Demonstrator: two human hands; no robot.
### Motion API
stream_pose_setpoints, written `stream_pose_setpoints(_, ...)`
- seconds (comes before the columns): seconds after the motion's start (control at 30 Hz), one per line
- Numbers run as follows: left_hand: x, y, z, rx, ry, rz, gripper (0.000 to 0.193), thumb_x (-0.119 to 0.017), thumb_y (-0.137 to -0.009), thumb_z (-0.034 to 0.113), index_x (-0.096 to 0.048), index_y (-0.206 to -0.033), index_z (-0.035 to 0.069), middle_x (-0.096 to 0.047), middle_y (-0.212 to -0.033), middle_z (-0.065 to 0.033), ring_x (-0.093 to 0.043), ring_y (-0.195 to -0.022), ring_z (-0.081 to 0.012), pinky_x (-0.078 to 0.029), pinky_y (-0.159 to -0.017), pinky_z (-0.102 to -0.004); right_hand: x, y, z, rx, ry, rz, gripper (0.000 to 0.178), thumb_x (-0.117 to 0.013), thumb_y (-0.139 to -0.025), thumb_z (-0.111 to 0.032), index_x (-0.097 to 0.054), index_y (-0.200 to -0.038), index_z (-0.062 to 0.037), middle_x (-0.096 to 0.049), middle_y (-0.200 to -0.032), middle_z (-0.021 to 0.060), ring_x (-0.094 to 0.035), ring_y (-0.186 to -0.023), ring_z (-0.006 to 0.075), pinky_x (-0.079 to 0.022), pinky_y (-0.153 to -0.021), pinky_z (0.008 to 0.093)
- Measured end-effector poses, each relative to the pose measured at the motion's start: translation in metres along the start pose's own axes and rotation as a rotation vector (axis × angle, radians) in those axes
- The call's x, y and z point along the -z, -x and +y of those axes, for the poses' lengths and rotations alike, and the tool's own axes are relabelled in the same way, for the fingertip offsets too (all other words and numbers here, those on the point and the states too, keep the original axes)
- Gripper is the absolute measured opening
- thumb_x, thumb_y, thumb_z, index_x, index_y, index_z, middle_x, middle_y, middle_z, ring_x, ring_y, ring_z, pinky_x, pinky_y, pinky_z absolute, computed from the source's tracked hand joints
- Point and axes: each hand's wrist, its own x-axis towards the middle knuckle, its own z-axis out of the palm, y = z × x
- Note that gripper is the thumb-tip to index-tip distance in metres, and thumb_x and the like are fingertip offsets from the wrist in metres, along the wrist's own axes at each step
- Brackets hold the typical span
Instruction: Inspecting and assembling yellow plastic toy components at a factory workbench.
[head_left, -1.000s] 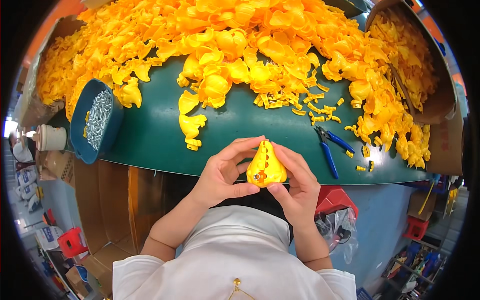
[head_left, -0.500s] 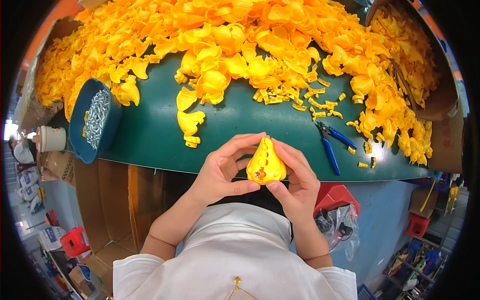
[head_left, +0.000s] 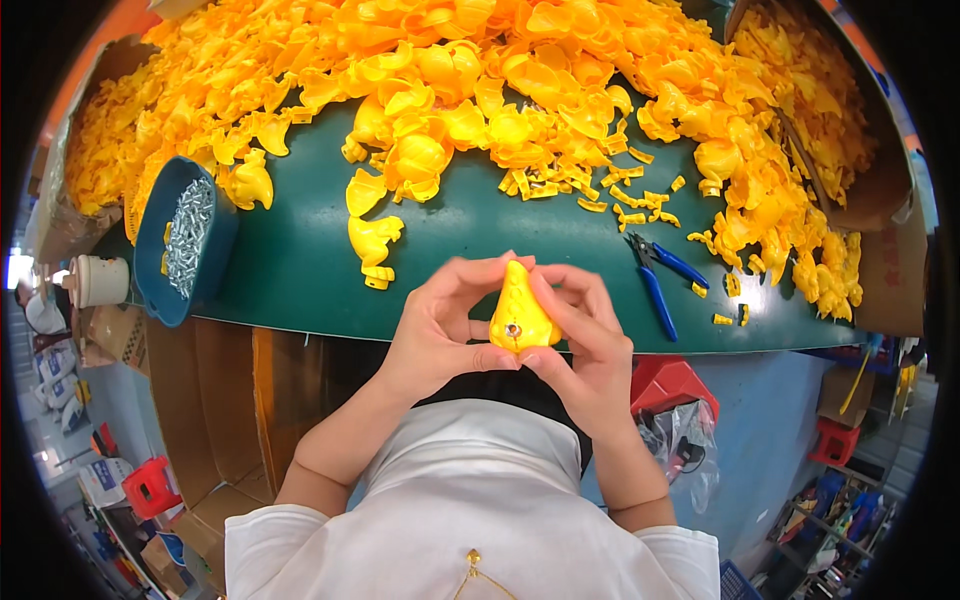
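Observation:
Between both hands, just over the front edge of the green table (head_left: 300, 270), is a yellow pear-shaped plastic shell piece (head_left: 520, 312), narrow end up. A small round silvery spot shows low on its face, and a row of bumps runs above it. My left hand (head_left: 440, 322) grips its left side, with the thumb at the bottom and fingertips at the top. My right hand (head_left: 590, 335) holds the right side the same way. Nearest on the table are a loose yellow curved part (head_left: 373, 245) and blue-handled cutting pliers (head_left: 655, 290), lying with jaws apart.
A heap of yellow plastic shells (head_left: 420, 60) covers the table's far side. At left stands a blue tub (head_left: 160, 262) of metal screws (head_left: 190, 235), beside a white cup (head_left: 102, 280). Small yellow clips (head_left: 630, 200) lie scattered. A cardboard box (head_left: 215, 400) is below left, a red container (head_left: 675, 388) below right.
Both hands have lifted slightly with the yellow piece and turned it a little. The dark gaps along its face no longer show.

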Motion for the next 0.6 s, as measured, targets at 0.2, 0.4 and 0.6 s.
stream_pose_setpoints(0.2, -0.018, -0.003, 0.001, 0.125, 0.312, 0.228, 0.088, -0.076, -0.078, -0.001, -0.022, -0.146, 0.01, -0.044, -0.134, -0.0134, -0.05, -0.122, -0.0233, -0.054, -0.093, -0.0369, 0.001, -0.009, -0.016, 0.02, 0.206, -0.037, 0.078, -0.08, -0.075, -0.013, -0.042, -0.143, -0.0027, -0.041, -0.126, 0.0098, -0.048, -0.116, 0.0209, -0.048, -0.09, 0.0303)
stream_pose_setpoints(0.4, -0.012, -0.005, 0.01, 0.153, 0.217, 0.168, 0.059, -0.071, -0.087, 0.022, -0.043, -0.136, 0.006, -0.052, -0.128, -0.011, -0.054, -0.119, -0.0226, -0.048, -0.099, -0.0369, -0.003, 0.004, 0.005, 0.135, 0.207, 0.199, 0.05, -0.083, -0.068, -0.001, -0.061, -0.114, 0.0005, -0.055, -0.114, 0.0131, -0.061, -0.104, 0.0235, -0.056, -0.087, 0.0329)
stream_pose_setpoints(0.6, -0.01, -0.003, 0.005, -0.047, 0.084, 0.118, 0.041, -0.069, -0.089, 0.019, -0.054, -0.124, 0.003, -0.056, -0.125, -0.0114, -0.056, -0.115, -0.0199, -0.047, -0.098, -0.0349, -0.007, 0.0, 0.008, 0.289, 0.302, 0.222, 0.047, -0.081, -0.061, 0.005, -0.063, -0.104, 0.0004, -0.059, -0.102, 0.0123, -0.062, -0.096, 0.0202, -0.055, -0.081, 0.0293)
